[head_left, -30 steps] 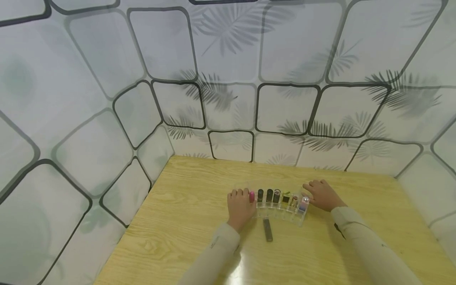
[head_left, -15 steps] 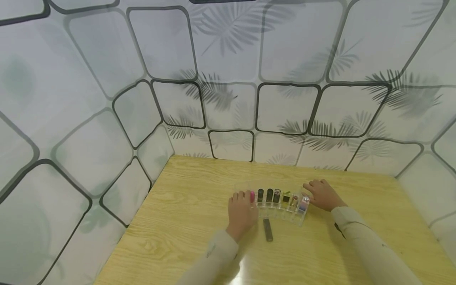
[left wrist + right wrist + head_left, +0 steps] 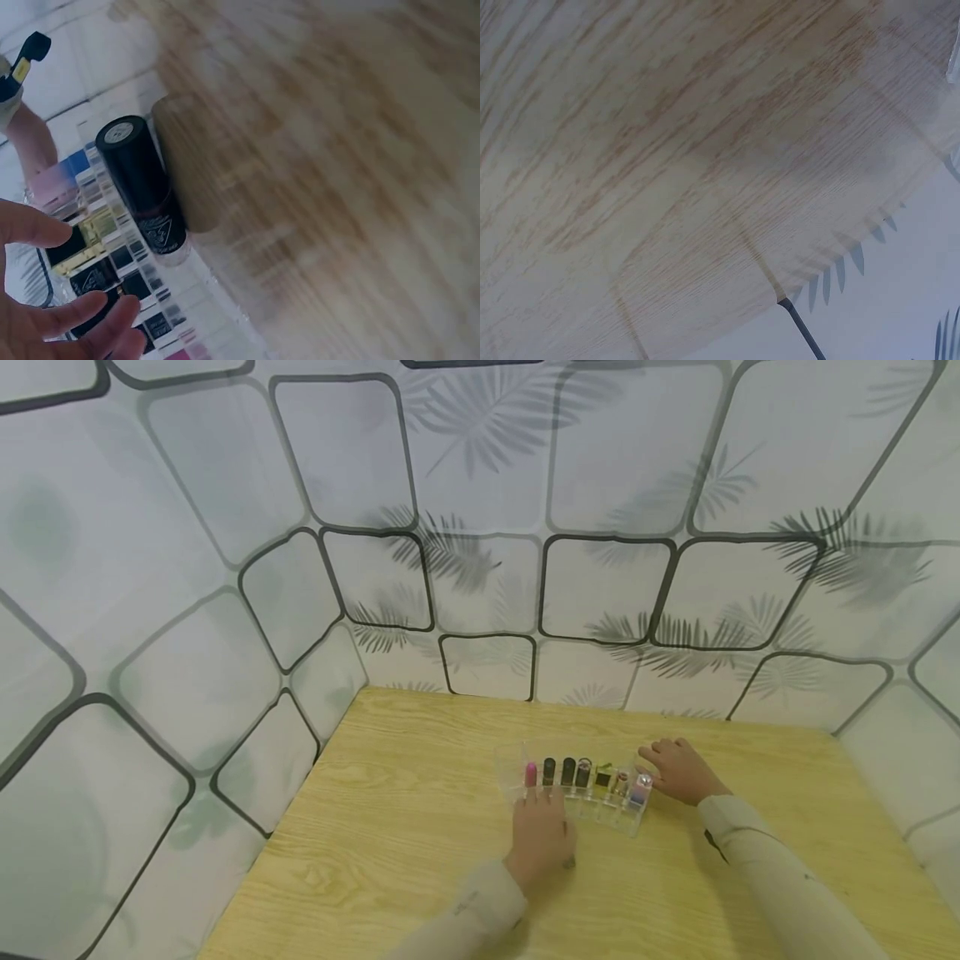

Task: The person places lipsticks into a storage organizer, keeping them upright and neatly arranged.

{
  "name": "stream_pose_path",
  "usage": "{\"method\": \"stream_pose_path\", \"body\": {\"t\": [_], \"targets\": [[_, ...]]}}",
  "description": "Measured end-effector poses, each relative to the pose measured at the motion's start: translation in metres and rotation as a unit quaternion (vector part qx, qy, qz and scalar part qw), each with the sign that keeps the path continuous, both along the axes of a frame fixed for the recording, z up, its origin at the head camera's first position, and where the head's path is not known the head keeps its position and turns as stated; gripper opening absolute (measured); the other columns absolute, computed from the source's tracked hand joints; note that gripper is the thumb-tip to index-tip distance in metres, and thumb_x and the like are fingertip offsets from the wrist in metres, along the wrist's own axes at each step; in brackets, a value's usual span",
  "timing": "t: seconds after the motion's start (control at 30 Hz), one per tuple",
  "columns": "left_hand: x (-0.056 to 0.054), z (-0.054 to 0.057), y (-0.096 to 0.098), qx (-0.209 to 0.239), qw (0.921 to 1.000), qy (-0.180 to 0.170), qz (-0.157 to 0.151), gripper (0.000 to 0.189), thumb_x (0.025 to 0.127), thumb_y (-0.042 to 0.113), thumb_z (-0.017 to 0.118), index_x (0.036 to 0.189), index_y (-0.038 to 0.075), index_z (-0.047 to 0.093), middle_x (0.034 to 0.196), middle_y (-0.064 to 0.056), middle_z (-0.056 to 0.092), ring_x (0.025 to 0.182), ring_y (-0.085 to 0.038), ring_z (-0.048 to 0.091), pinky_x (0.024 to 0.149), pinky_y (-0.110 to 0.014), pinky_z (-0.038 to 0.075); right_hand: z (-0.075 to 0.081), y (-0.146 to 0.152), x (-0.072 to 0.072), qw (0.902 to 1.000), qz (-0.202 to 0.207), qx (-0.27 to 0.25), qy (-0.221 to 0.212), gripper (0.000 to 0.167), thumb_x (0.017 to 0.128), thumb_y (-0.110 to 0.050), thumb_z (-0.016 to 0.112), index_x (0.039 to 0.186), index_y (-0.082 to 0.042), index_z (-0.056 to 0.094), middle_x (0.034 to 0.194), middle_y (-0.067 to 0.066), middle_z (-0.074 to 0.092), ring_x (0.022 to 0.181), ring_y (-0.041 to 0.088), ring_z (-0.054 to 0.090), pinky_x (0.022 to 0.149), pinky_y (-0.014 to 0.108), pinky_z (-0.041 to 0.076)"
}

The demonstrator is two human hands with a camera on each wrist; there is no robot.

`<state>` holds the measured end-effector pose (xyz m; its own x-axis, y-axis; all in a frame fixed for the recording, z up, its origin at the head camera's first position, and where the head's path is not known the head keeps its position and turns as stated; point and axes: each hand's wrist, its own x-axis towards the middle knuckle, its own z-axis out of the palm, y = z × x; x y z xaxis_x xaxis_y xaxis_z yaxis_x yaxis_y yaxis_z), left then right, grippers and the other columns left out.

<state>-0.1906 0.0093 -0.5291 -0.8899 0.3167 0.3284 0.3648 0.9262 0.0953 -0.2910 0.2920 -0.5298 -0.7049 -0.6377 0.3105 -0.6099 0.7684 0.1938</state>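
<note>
My left hand [image 3: 540, 839] is over the front of a clear stepped lipstick holder [image 3: 632, 828], its fingertips overlapping the lower steps. In the left wrist view its thumb and fingers are spread, with a gap to a black lipstick tube [image 3: 142, 180] lying on the table. From the head that tube is mostly hidden under the hand. At the holder's right back corner, my right hand [image 3: 678, 772] grips the edge with bent fingers, next to a pink-and-blue lipstick [image 3: 641, 790]. A bright pink lipstick [image 3: 531, 773] stands at the left end of the back row.
Between the end lipsticks stand several black and gold tubes, among them a black-and-gold one [image 3: 602, 777]. The wood-grain table [image 3: 405, 793] meets a patterned wall covering [image 3: 487, 585] at the back and left.
My left hand has drawn away from the pink lipstick, moving right and toward me over the loose black tube. The right hand and the holder stay put.
</note>
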Motion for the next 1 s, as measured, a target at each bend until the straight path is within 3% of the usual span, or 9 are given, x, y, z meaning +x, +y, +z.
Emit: {"method": "stream_pose_path", "body": {"t": [0.1, 0.2, 0.37, 0.53, 0.67, 0.77, 0.87, 1.0], "targets": [[-0.001, -0.004, 0.006, -0.003, 0.9979, -0.064, 0.009, 0.033, 0.080, 0.034, 0.060, 0.105, 0.013, 0.058, 0.091, -0.005, 0.064, 0.086, -0.022, 0.058, 0.073, -0.035, 0.045, 0.000, 0.000, 0.000, 1.0000, 0.001, -0.003, 0.000, 0.029, 0.088, -0.032, 0.060, 0.104, -0.008, 0.061, 0.086, 0.011, 0.063, 0.076, 0.026, 0.060, 0.074, 0.049, 0.047], [-0.001, -0.010, 0.011, -0.017, 0.9954, -0.094, 0.008, 0.031, 0.078, 0.033, 0.060, 0.102, 0.014, 0.054, 0.083, -0.004, 0.060, 0.080, -0.020, 0.057, 0.074, -0.035, 0.045, 0.000, 0.000, 0.001, 1.0000, 0.003, -0.005, 0.002, 0.030, 0.090, -0.033, 0.057, 0.105, -0.007, 0.061, 0.086, 0.012, 0.063, 0.077, 0.027, 0.060, 0.074, 0.049, 0.047], [-0.003, -0.018, 0.017, -0.063, 0.9919, -0.109, 0.013, 0.043, 0.082, 0.038, 0.056, 0.117, 0.013, 0.050, 0.096, -0.008, 0.063, 0.089, -0.023, 0.059, 0.082, -0.035, 0.045, 0.001, 0.001, 0.001, 1.0000, 0.001, -0.003, 0.003, 0.030, 0.089, -0.033, 0.058, 0.106, -0.008, 0.061, 0.087, 0.012, 0.063, 0.078, 0.027, 0.060, 0.075, 0.049, 0.047], [-0.002, -0.017, 0.021, -0.089, 0.9876, -0.127, 0.026, 0.052, 0.084, 0.038, 0.054, 0.129, 0.014, 0.044, 0.108, -0.010, 0.065, 0.100, -0.024, 0.061, 0.088, -0.035, 0.045, 0.002, 0.000, 0.001, 1.0000, 0.002, -0.003, 0.006, 0.029, 0.088, -0.032, 0.060, 0.105, -0.008, 0.061, 0.086, 0.011, 0.063, 0.077, 0.026, 0.060, 0.074, 0.048, 0.047], [-0.005, -0.029, 0.022, -0.071, 0.9898, -0.121, 0.026, 0.044, 0.081, 0.031, 0.056, 0.121, 0.016, 0.045, 0.094, -0.006, 0.064, 0.089, -0.021, 0.060, 0.081, -0.033, 0.044, 0.002, 0.000, 0.002, 1.0000, 0.002, 0.001, 0.007, 0.028, 0.087, -0.033, 0.061, 0.102, -0.009, 0.060, 0.084, 0.010, 0.062, 0.076, 0.026, 0.060, 0.072, 0.048, 0.048], [-0.004, -0.032, 0.022, -0.063, 0.9912, -0.113, 0.028, 0.039, 0.080, 0.029, 0.057, 0.115, 0.018, 0.046, 0.080, -0.003, 0.061, 0.078, -0.019, 0.057, 0.074, -0.031, 0.041, 0.001, -0.001, 0.002, 1.0000, 0.001, 0.000, 0.004, 0.028, 0.087, -0.033, 0.061, 0.102, -0.009, 0.060, 0.084, 0.010, 0.062, 0.075, 0.025, 0.059, 0.072, 0.048, 0.047], [0.000, -0.025, 0.022, -0.088, 0.9872, -0.127, 0.039, 0.044, 0.083, 0.034, 0.056, 0.123, 0.018, 0.046, 0.076, -0.004, 0.061, 0.074, -0.019, 0.056, 0.071, -0.030, 0.040, 0.001, -0.001, 0.002, 1.0000, 0.003, -0.006, 0.002, 0.030, 0.090, -0.035, 0.057, 0.103, -0.008, 0.060, 0.084, 0.010, 0.062, 0.075, 0.026, 0.059, 0.072, 0.048, 0.047], [0.003, -0.017, 0.023, -0.126, 0.9797, -0.149, 0.046, 0.054, 0.086, 0.038, 0.052, 0.135, 0.019, 0.042, 0.081, -0.006, 0.065, 0.079, -0.021, 0.060, 0.077, -0.031, 0.043, 0.001, 0.000, 0.002, 0.9998, 0.009, -0.004, 0.016, 0.035, 0.094, -0.040, 0.050, 0.103, -0.008, 0.061, 0.084, 0.010, 0.062, 0.074, 0.025, 0.059, 0.072, 0.047, 0.047]]}}
